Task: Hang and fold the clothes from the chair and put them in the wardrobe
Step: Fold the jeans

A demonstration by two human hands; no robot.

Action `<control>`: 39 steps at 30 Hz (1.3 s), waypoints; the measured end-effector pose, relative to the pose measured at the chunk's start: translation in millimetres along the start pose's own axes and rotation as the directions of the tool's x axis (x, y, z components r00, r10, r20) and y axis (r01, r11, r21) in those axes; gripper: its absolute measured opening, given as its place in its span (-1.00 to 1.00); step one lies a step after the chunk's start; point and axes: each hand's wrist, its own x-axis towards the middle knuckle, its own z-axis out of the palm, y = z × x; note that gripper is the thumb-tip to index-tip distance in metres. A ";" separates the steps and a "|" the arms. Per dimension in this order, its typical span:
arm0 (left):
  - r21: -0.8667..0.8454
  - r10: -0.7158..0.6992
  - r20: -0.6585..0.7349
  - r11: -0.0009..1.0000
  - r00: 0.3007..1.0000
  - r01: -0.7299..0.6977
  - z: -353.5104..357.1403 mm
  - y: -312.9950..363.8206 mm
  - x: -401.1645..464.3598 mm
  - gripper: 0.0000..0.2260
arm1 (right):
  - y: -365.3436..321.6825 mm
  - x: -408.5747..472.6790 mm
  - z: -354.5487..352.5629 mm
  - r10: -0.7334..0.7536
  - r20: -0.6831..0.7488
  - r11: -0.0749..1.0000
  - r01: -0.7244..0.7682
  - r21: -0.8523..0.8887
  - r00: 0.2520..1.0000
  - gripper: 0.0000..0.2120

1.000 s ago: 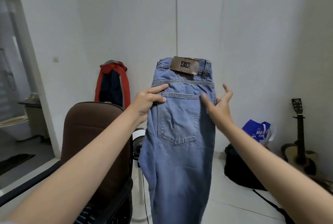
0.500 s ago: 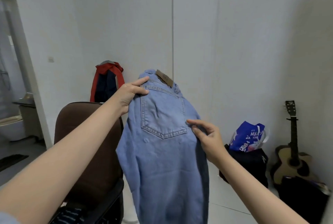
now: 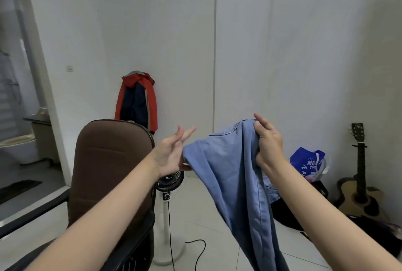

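Loosely draped soft denim jeans [image 3: 235, 175]

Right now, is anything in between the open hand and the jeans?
Nothing visible is. The left hand is open right beside the jeans, with its thumb at the folded edge of the denim. The right hand grips the other side. The brown chair stands behind and below the left arm.

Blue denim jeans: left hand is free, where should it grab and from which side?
Probably the bunched fold at the near-left edge of the blue denim jeans, coming in from the left. The right hand already grips the top right, the cloth sags between, and the open left hand sits right beside that edge.
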 end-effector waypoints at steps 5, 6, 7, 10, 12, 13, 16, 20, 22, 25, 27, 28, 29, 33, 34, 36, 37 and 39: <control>0.048 0.222 -0.131 0.975 0.966 -0.218 20.9 -28.9 7.6 -0.59 | -15.7 -2.6 -7.0 -0.031 0.038 1.000 0.031 0.004 0.999 -0.58; 0.099 0.239 -0.144 0.969 0.960 -0.226 24.0 -31.5 8.8 -0.64 | -17.3 -3.7 -8.4 -0.042 0.042 0.999 0.042 -0.004 0.998 -0.53; 0.160 0.253 -0.157 0.960 0.954 -0.229 25.3 -33.1 10.7 -0.62 | -18.3 -4.9 -10.7 -0.058 0.048 0.998 0.059 -0.023 0.997 -0.49; 0.228 0.338 -0.234 0.930 0.911 -0.287 33.8 -25.4 13.6 -0.66 | -24.1 -0.9 -25.6 -0.114 0.130 0.979 0.133 -0.152 0.985 -0.46; 0.165 0.383 -0.311 0.923 0.870 -0.347 38.8 -11.0 16.2 -0.66 | -35.5 6.8 -41.1 -0.083 0.194 0.959 0.131 -0.250 0.977 -0.43; 0.138 0.399 -0.330 0.917 0.855 -0.375 41.8 -2.6 17.8 -0.64 | -40.4 12.4 -49.4 -0.048 0.203 0.949 0.108 -0.296 0.978 -0.39; 0.116 0.443 -0.332 0.895 0.833 -0.430 52.5 17.2 24.4 -0.66 | -46.6 20.2 -62.9 0.020 0.134 0.927 0.032 -0.374 0.991 -0.50; 0.033 0.452 -0.347 0.882 0.822 -0.471 64.8 34.9 31.9 -0.72 | -23.8 10.6 -68.2 -0.017 0.068 0.999 0.020 -0.044 0.998 -0.43; -0.032 0.451 -0.318 0.874 0.834 -0.485 68.0 43.5 34.7 -0.70 | 0.1 -1.3 -73.0 0.049 0.155 0.999 -0.050 0.005 0.987 -0.13; -0.065 0.467 -0.285 0.862 0.837 -0.503 69.0 50.8 35.1 -0.67 | 28.5 -21.9 -70.8 0.043 0.253 0.996 -0.022 -0.088 0.966 -0.06; 0.000 0.490 -0.267 0.861 0.830 -0.508 63.5 46.5 33.0 -0.52 | 27.4 -23.3 -61.9 -0.030 0.270 0.997 0.049 -0.063 0.962 -0.23; 0.058 0.499 -0.261 0.862 0.826 -0.503 57.7 41.2 32.0 -0.38 | 21.5 -22.1 -55.3 -0.076 0.270 0.994 0.096 -0.059 0.960 -0.32; 0.130 0.504 -0.257 0.864 0.825 -0.487 52.2 34.8 30.1 -0.24 | 13.9 -21.6 -47.1 -0.123 0.268 0.987 0.145 -0.065 0.956 -0.42; 0.426 0.497 -0.297 0.833 0.816 -0.353 28.9 15.3 21.6 0.07 | -3.8 -23.8 -17.7 -0.209 0.283 0.963 0.246 -0.105 0.936 -0.69; 0.441 0.488 -0.336 0.837 0.805 -0.323 24.2 15.8 18.8 0.07 | -6.5 -25.0 -13.8 -0.212 0.303 0.958 0.258 -0.122 0.929 -0.67; 0.384 0.419 -0.387 0.883 0.821 -0.270 16.9 19.2 12.4 0.00 | -12.9 -25.2 -11.7 -0.210 0.336 0.954 0.267 -0.134 0.918 -0.57; 0.347 0.377 -0.390 0.905 0.840 -0.245 14.0 20.8 9.8 -0.04 | -16.4 -24.2 -12.8 -0.203 0.339 0.959 0.257 -0.123 0.919 -0.52; 0.300 0.323 -0.380 0.930 0.867 -0.215 13.0 21.4 6.7 -0.14 | -24.0 -22.4 -14.8 -0.184 0.309 0.969 0.225 -0.103 0.933 -0.49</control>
